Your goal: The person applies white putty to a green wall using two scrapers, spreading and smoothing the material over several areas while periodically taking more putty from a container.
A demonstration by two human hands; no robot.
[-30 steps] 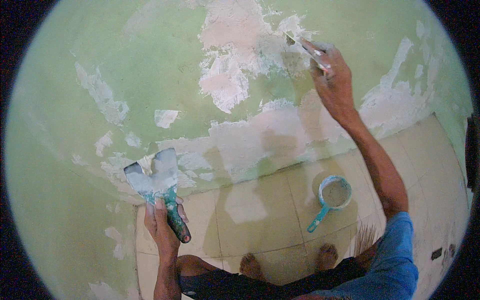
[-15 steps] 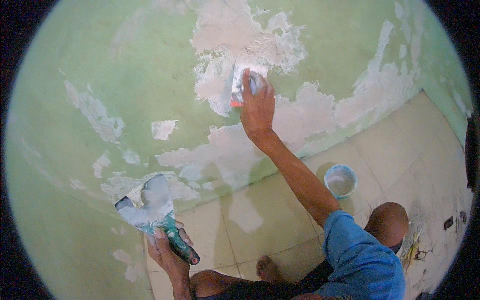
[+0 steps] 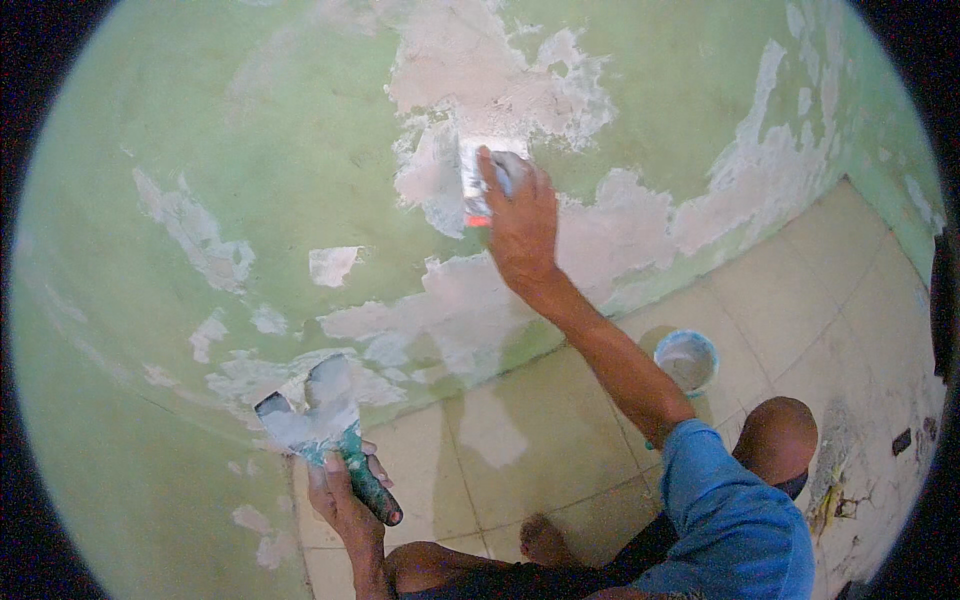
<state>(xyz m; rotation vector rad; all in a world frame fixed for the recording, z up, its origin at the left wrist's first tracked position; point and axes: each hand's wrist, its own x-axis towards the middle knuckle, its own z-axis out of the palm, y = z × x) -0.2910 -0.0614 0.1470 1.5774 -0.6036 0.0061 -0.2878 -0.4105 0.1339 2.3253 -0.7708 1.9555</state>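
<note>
The flat blade (image 3: 474,190), pale with an orange-red lower end, lies at the lower part of the tall pale patch (image 3: 450,70) on the green wall (image 3: 320,130), seemingly pressed to it. The fingers of the right hand (image 3: 525,220) pinch this blade, one laid straight along its face; the far side of the grip is hidden. Lower left, the fingers of the left hand (image 3: 345,505) are closed around the dark green handle of a wide putty knife (image 3: 340,405), its blade turned up and loaded with whitish paste. Judging by how the surface looks, the work is partly done: the tall patch and the long low band (image 3: 600,240) above the floor (image 3: 820,270) carry broad coverage, and the tall patch appears the one being smoothed now. Its edges look ragged, and its upper right looks rough, so smoothing probably remains there. The small square patch (image 3: 333,266) and the streak at the left (image 3: 205,240) seem thinly or unevenly covered; whether they count as finished, I cannot tell. There is paste left on the knife, and the blue-rimmed pot (image 3: 715,365) on the floor, beyond the right forearm, holds greyish material.
</note>
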